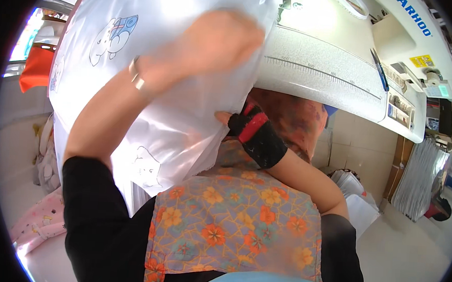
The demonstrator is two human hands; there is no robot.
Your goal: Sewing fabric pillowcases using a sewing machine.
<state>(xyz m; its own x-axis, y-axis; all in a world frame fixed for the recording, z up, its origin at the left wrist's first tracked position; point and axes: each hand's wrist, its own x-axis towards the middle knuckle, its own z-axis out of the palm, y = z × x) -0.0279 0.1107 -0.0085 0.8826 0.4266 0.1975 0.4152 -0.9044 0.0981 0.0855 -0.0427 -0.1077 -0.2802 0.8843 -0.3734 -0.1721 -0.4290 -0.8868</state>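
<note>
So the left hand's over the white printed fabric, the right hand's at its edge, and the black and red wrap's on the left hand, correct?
Not quite: the head view shows the black and red wrap on the right hand. The left hand is over the white printed fabric, the right at its edge.

sewing machine (400,40): hard, glossy-looking casing | left of it, white cloth (186,113): smooth, satiny | in front, apron (236,219): matt fabric

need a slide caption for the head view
At a sewing machine, a blurred left hand over white animal-print fabric, the right hand, in a black-and-red covering, at the fabric's edge.
</note>
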